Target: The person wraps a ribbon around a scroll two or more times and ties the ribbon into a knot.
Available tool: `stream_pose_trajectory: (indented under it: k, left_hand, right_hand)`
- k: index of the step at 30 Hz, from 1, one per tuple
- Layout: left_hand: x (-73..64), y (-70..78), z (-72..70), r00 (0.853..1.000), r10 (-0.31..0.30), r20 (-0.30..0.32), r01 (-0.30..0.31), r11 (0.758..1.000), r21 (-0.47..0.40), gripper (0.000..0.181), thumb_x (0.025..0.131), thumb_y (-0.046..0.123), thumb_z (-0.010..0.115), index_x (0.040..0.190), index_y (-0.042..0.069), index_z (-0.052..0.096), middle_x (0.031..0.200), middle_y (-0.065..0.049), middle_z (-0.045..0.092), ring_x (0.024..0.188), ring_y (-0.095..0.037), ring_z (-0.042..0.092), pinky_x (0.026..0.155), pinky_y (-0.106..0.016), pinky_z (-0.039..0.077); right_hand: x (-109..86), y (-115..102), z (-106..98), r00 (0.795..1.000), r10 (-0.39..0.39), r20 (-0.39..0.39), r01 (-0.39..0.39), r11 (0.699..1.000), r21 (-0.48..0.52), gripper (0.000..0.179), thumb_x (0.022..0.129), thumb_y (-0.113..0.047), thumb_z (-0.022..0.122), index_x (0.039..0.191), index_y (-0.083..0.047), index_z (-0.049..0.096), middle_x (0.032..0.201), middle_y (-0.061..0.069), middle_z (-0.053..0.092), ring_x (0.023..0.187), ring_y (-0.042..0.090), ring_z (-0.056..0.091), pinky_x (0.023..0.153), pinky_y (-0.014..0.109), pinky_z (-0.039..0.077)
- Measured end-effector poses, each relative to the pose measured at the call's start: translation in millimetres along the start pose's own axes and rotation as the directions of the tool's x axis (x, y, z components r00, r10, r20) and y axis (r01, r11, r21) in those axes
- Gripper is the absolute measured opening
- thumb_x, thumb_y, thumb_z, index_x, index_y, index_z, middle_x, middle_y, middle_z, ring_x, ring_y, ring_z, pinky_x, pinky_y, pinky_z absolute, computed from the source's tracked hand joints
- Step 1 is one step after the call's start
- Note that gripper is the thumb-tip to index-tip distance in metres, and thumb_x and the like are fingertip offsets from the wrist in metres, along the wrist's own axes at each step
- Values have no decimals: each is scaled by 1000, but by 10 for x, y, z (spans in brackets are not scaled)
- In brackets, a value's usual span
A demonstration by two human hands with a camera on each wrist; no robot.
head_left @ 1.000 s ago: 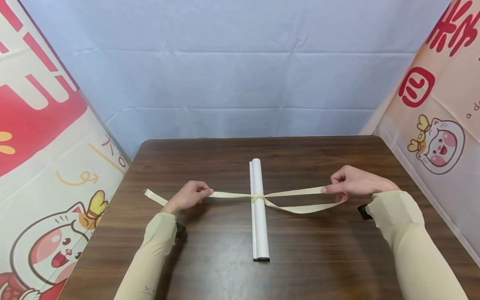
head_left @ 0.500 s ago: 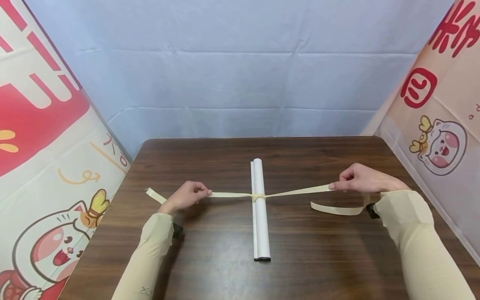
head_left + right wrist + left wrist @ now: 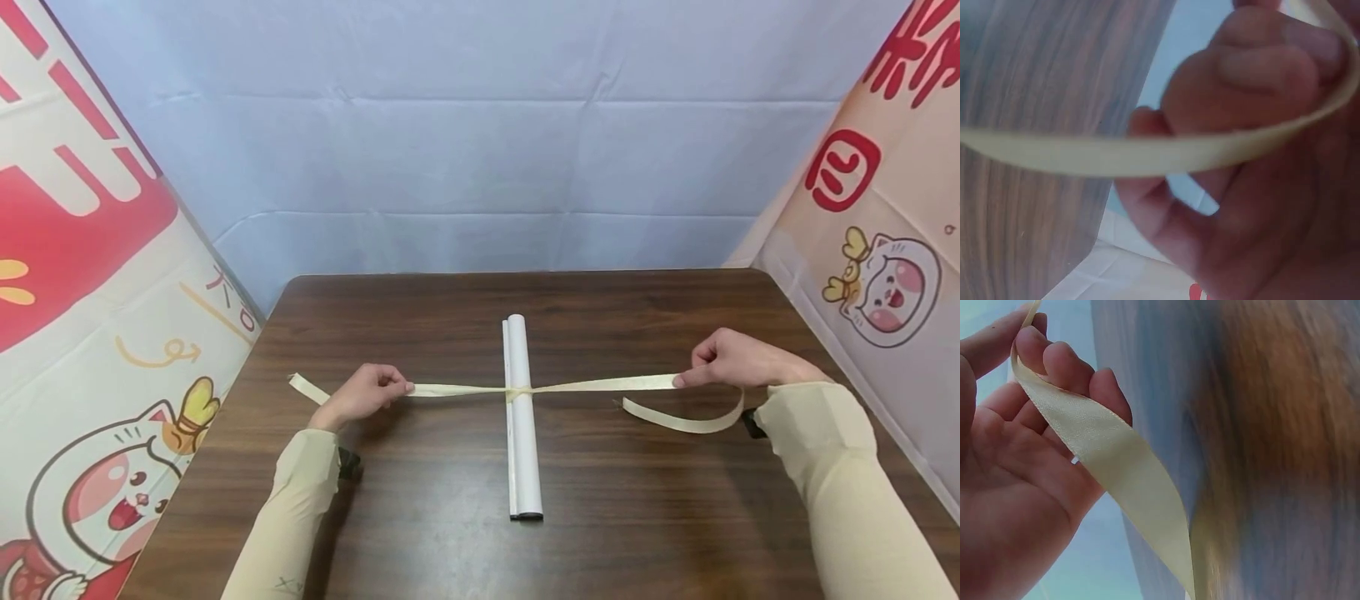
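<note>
On the table lies a long white roll (image 3: 527, 458), a thick tube beside a thinner one, with a dark near end. A cream ribbon (image 3: 600, 385) crosses around its middle in a small knot. My left hand (image 3: 363, 392) pinches the ribbon's left length between thumb and forefinger; its tail comes out behind the wrist, and in the left wrist view the ribbon (image 3: 1110, 450) hangs across the palm. On the other side my right hand (image 3: 738, 360) pinches the right length, whose loose tail curls back toward the roll. Both lengths stretch nearly straight from the knot.
The brown wooden table (image 3: 420, 517) has rounded far corners. A pale blue cloth (image 3: 465, 167) hangs behind it. Printed cartoon panels stand to the left and right, the right panel (image 3: 900, 283) close to the table's side.
My right hand has moved right, pulling its length straighter, and the loose tail has come free of the knot and curled. My left hand has shifted slightly left, still pinching the ribbon.
</note>
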State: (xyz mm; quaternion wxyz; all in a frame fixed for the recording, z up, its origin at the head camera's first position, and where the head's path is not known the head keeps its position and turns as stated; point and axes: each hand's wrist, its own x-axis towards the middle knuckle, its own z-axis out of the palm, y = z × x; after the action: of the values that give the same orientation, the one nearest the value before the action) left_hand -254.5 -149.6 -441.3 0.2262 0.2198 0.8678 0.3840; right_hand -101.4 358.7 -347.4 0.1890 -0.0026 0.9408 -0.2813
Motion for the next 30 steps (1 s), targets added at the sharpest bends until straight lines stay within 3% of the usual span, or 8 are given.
stream_pose_trajectory:
  k: [3, 7, 12, 17, 23, 30]
  left_hand:
    - [-13, -31, -5, 1000, -3, 5, 3, 1000, 20, 27, 94, 28, 63, 87, 2, 65, 71, -1, 55, 63, -13, 48, 57, -26, 38]
    - [-13, -62, -14, 1000, 22, 8, -23, 996, 92, 23, 94, 25, 62, 85, 4, 66, 73, -2, 57, 62, -13, 45, 57, -26, 37]
    - [11, -80, -12, 998, 56, -9, -53, 978, 202, 20, 93, 23, 63, 82, 7, 68, 77, -1, 63, 64, -12, 43, 61, -27, 37]
    - [22, -40, -8, 998, 41, -40, -27, 956, 293, 20, 91, 26, 65, 80, 10, 69, 77, -1, 66, 64, -13, 47, 63, -28, 40]
    - [17, 52, 15, 997, 13, -70, 17, 909, 417, 22, 91, 31, 65, 79, 14, 70, 82, 0, 70, 71, -14, 56, 68, -35, 48]
    - [-33, 24, 69, 994, -59, -88, 93, 882, 462, 21, 91, 33, 64, 79, 17, 68, 83, 2, 69, 75, -17, 59, 73, -43, 49]
  right_hand:
    - [2, 46, 14, 999, 25, 43, -25, 1000, 3, 48, 81, -36, 74, 61, 0, 50, 50, -8, 34, 43, 4, 33, 47, 23, 34]
    - [36, 135, 56, 994, 78, 81, -79, 997, 17, 44, 82, -35, 73, 57, -10, 48, 48, -8, 35, 41, 6, 36, 46, 25, 37]
    - [112, 250, 138, 987, 123, 105, -127, 991, 38, 42, 85, -34, 71, 56, -15, 48, 48, -9, 35, 43, 7, 33, 46, 26, 34]
    - [193, 308, 211, 988, 144, 54, -144, 989, -15, 41, 85, -34, 70, 56, -13, 50, 48, -9, 36, 45, 8, 34, 48, 27, 33]
    - [254, 353, 274, 978, 208, 37, -207, 978, -18, 36, 87, -35, 67, 63, -8, 59, 49, -8, 38, 46, 10, 40, 51, 29, 38]
    - [294, 402, 430, 966, 254, 34, -254, 967, -5, 35, 85, -39, 67, 67, -9, 62, 50, -7, 39, 49, 11, 42, 51, 29, 37]
